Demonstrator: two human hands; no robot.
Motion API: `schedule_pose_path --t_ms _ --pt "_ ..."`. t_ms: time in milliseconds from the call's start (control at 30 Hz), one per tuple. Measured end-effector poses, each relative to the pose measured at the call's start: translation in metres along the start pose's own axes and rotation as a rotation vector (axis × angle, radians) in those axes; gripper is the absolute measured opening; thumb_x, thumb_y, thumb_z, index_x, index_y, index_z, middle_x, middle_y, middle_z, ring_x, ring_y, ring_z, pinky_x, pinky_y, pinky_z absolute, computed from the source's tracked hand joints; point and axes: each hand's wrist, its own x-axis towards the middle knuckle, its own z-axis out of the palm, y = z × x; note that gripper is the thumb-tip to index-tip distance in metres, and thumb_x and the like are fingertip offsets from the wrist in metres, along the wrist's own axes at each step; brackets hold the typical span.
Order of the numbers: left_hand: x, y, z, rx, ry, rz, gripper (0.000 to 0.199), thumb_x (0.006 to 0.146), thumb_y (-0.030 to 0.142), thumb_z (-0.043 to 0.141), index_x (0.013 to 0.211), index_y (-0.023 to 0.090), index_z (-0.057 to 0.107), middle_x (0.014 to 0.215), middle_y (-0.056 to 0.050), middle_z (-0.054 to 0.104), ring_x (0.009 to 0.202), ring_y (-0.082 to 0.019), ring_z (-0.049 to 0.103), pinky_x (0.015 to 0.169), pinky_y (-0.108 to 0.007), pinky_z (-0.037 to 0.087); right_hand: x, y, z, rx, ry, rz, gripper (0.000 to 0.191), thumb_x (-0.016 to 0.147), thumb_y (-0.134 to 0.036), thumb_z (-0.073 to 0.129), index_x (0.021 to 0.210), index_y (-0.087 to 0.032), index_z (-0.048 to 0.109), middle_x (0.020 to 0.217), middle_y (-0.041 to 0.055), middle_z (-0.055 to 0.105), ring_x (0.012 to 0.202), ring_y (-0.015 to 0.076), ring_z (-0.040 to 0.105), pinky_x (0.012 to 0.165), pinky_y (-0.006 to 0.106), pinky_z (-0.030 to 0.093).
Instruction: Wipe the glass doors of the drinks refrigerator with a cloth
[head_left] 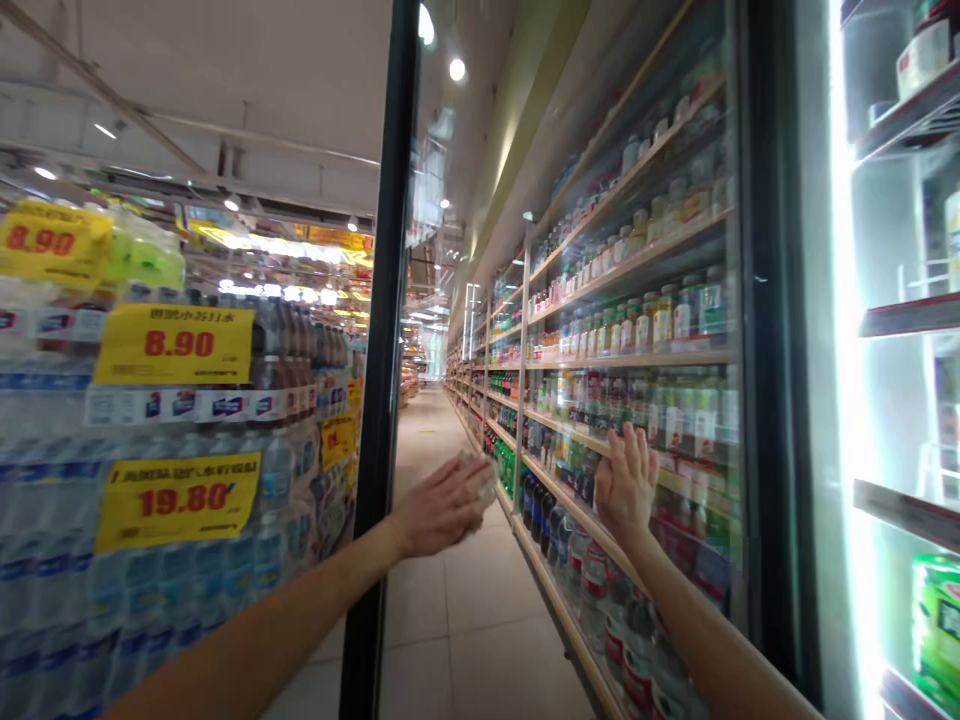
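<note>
A glass door (457,560) in a black frame (379,400) stands swung open in front of me. My left hand (442,505) is closed on a crumpled pale cloth (480,478) at the pane, left of its middle. Fingers up, my right hand (628,482) lies open against the glass or just in front of it; contact is hard to tell. That hand holds nothing. Through the pane, or mirrored in it, run long shelves (637,357) of bottled drinks. The cloth's edges are blurred.
At right, a lit cooler (885,390) has shelves and a green package (937,625). Stacked water bottles (187,590) with yellow price signs (176,345) stand at left. The door's black edge rises between the stacks and my hands. A tiled aisle floor (480,640) shows through the glass.
</note>
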Motion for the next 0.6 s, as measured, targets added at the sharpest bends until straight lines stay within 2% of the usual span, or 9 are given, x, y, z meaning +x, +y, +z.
schedule_pose_path --t_ms 100,133,167,267,300,333,467,533,600 --pt "0.01 -0.01 -0.001 0.082 0.062 -0.35 0.04 0.084 0.019 0.045 0.124 0.019 0.045 0.14 -0.012 0.04 0.137 -0.023 0.02 0.11 -0.048 0.023 0.0 0.001 0.0 -0.005 0.016 0.002 0.052 0.088 -0.027 0.035 0.14 -0.021 0.03 0.142 0.0129 0.037 0.135 0.0265 0.027 0.105 0.05 0.025" --pt "0.012 -0.012 0.0 0.081 0.053 -0.377 0.041 0.084 0.019 0.045 0.125 0.019 0.044 0.141 -0.012 0.038 0.137 -0.023 0.02 0.11 -0.05 0.022 0.0 0.001 0.0 -0.005 0.02 -0.001 0.052 0.088 -0.027 0.035 0.139 -0.02 0.031 0.142 0.013 0.037 0.135 0.0265 0.027 0.105 0.05 0.025" --pt "0.014 -0.012 0.001 0.06 0.026 -0.322 0.04 0.084 0.02 0.046 0.124 0.02 0.045 0.142 -0.011 0.038 0.137 -0.023 0.02 0.11 -0.05 0.022 0.0 0.001 0.0 -0.005 0.021 -0.002 0.052 0.088 -0.028 0.035 0.139 -0.02 0.032 0.142 0.0132 0.037 0.135 0.0265 0.027 0.105 0.05 0.025" --pt "0.019 -0.01 0.004 -0.043 -0.08 0.075 0.034 0.084 0.028 0.048 0.117 0.021 0.051 0.139 -0.009 0.042 0.136 -0.022 0.023 0.111 -0.042 0.024 0.0 0.001 0.0 -0.003 0.021 -0.005 0.051 0.089 -0.028 0.035 0.139 -0.019 0.032 0.142 0.0137 0.037 0.135 0.0265 0.026 0.105 0.05 0.025" --pt "0.022 -0.011 0.004 -0.053 -0.088 0.137 0.034 0.084 0.029 0.048 0.116 0.02 0.052 0.138 -0.009 0.043 0.136 -0.022 0.024 0.111 -0.041 0.025 0.0 0.0 -0.001 -0.002 0.02 -0.003 0.051 0.089 -0.028 0.034 0.139 -0.019 0.032 0.142 0.0136 0.037 0.135 0.0263 0.026 0.106 0.05 0.024" --pt "0.028 -0.014 0.004 -0.042 -0.076 0.112 0.034 0.085 0.029 0.047 0.117 0.02 0.051 0.138 -0.01 0.043 0.136 -0.022 0.024 0.111 -0.041 0.025 0.0 0.0 -0.001 0.0 0.017 0.0 0.051 0.089 -0.028 0.034 0.139 -0.019 0.031 0.142 0.0133 0.037 0.135 0.0262 0.026 0.106 0.05 0.024" --pt "0.053 -0.027 0.005 0.059 0.079 -0.355 0.036 0.087 0.023 0.044 0.122 0.017 0.047 0.141 -0.014 0.037 0.137 -0.025 0.018 0.109 -0.049 0.024 0.0 0.0 -0.001 0.008 0.001 0.011 0.052 0.088 -0.027 0.035 0.14 -0.021 0.029 0.143 0.0126 0.036 0.135 0.0264 0.026 0.106 0.05 0.023" --pt "0.059 -0.024 0.008 0.036 0.082 -0.301 0.035 0.086 0.024 0.044 0.12 0.017 0.048 0.141 -0.014 0.038 0.138 -0.025 0.017 0.109 -0.049 0.024 0.0 0.0 -0.001 0.006 0.001 0.015 0.052 0.088 -0.027 0.035 0.14 -0.021 0.03 0.143 0.0127 0.036 0.135 0.0266 0.026 0.106 0.05 0.024" --pt "0.061 -0.015 0.012 -0.029 0.012 -0.036 0.032 0.086 0.027 0.045 0.116 0.018 0.051 0.139 -0.012 0.04 0.137 -0.024 0.019 0.11 -0.046 0.025 0.0 0.0 -0.002 0.004 0.0 0.012 0.053 0.088 -0.027 0.035 0.14 -0.021 0.03 0.143 0.0126 0.036 0.136 0.0264 0.025 0.106 0.05 0.024"
